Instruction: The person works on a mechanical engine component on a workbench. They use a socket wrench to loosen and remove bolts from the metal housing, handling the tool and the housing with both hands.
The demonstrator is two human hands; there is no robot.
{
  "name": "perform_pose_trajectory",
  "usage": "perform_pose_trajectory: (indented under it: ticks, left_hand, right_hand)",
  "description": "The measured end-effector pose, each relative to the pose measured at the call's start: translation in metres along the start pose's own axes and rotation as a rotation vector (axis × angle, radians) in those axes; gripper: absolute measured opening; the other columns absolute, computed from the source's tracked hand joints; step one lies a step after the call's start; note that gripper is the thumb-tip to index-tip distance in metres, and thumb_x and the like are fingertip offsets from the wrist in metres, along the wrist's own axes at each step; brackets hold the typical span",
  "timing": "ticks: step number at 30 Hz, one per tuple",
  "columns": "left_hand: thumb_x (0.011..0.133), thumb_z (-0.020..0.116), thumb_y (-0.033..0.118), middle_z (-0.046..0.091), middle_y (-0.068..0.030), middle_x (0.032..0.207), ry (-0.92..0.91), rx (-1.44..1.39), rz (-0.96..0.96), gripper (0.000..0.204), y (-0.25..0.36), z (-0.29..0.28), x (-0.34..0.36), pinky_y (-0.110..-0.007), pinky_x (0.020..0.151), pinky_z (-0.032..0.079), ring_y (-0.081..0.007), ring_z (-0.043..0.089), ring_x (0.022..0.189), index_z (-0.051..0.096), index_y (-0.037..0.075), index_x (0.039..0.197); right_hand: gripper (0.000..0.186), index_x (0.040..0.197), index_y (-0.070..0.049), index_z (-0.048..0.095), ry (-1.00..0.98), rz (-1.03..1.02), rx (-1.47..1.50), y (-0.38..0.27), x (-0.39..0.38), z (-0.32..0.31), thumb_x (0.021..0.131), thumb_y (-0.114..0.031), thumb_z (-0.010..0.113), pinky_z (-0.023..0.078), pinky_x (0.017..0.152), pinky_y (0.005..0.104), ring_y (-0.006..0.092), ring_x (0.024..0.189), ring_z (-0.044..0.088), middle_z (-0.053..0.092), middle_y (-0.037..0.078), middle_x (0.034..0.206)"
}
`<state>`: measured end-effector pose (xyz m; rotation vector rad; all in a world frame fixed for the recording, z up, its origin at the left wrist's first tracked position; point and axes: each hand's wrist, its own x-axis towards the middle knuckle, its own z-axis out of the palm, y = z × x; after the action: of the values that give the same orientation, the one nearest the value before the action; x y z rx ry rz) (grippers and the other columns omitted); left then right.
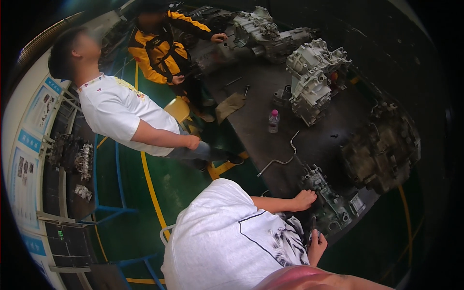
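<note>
My left hand (304,200) is closed at the near-left edge of a grey metal valve body (333,208), a flat casting with channels and round openings. Whatever its fingers hold, if anything, is too small to tell. Just nearer to me, my right hand (317,247) is wrapped round a thin dark tool (313,223) that points up beside the casting. The tool's kind is hard to make out. Behind the casting, a bent metal pipe (285,160) lies on the dark workbench (246,137).
A gearbox housing (314,72), a darker transmission (384,145) and another metal assembly (261,31) stand on the bench. A bottle with a pink cap (273,122) and a brown cloth (230,107) lie nearer its left edge. Two people (116,106) stand at left.
</note>
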<state>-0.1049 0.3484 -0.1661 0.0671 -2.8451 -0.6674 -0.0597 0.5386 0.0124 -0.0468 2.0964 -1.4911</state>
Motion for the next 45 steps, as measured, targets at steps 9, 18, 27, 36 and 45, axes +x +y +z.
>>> perform_pose_trajectory:
  ticks: [9, 18, 27, 36, 45]
  left_hand:
    - [0.071, 0.068, 0.02, 0.059, -0.0137, 0.08, 0.036, -0.062, 0.05, 0.022, -0.01, 0.007, -0.002, -0.042, 0.066, 0.05, -0.0319, 0.061, 0.079, 0.057, 0.003, 0.08]
    - [0.071, 0.066, 0.019, 0.06, -0.0154, 0.08, -0.128, -0.058, -0.045, 0.021, -0.013, 0.007, -0.003, -0.044, 0.066, 0.05, -0.034, 0.062, 0.076, 0.057, 0.002, 0.08]
    - [0.07, 0.063, 0.014, 0.062, -0.0164, 0.079, -0.037, -0.059, -0.102, 0.014, 0.0, -0.015, -0.006, -0.044, 0.065, 0.051, -0.033, 0.064, 0.075, 0.059, 0.002, 0.077]
    - [0.066, 0.069, 0.016, 0.058, -0.0159, 0.082, 0.02, -0.124, -0.019, 0.027, -0.002, -0.009, -0.006, -0.045, 0.068, 0.05, -0.035, 0.061, 0.079, 0.055, 0.002, 0.083]
    - [0.067, 0.071, 0.02, 0.061, -0.0154, 0.082, -0.088, -0.003, 0.018, 0.025, -0.016, 0.013, -0.002, -0.043, 0.067, 0.051, -0.0324, 0.063, 0.078, 0.059, 0.003, 0.082]
  right_hand:
    - [0.034, 0.069, -0.003, 0.056, 0.0, -0.079, -0.049, 0.011, 0.002, -0.001, 0.092, -0.027, 0.06, 0.024, 0.043, 0.0243, 0.0043, 0.046, 0.036, 0.042, -0.004, 0.054]
    - [0.031, 0.072, 0.0, 0.056, -0.005, 0.001, -0.031, 0.022, -0.002, -0.006, 0.091, -0.024, 0.062, 0.026, 0.047, 0.024, 0.004, 0.053, 0.036, 0.044, -0.004, 0.059]
    - [0.031, 0.07, 0.0, 0.055, 0.007, -0.019, -0.019, 0.019, -0.003, -0.003, 0.09, -0.023, 0.063, 0.025, 0.047, 0.0244, 0.0038, 0.053, 0.035, 0.043, -0.005, 0.059]
    - [0.032, 0.068, -0.002, 0.052, -0.004, -0.067, 0.029, 0.024, -0.004, 0.0, 0.089, -0.022, 0.064, 0.026, 0.045, 0.0237, 0.0034, 0.052, 0.035, 0.042, -0.005, 0.058]
    - [0.033, 0.067, -0.002, 0.049, -0.018, -0.039, 0.026, 0.026, -0.003, -0.006, 0.089, -0.021, 0.065, 0.026, 0.044, 0.0229, 0.0032, 0.051, 0.035, 0.041, -0.005, 0.058]
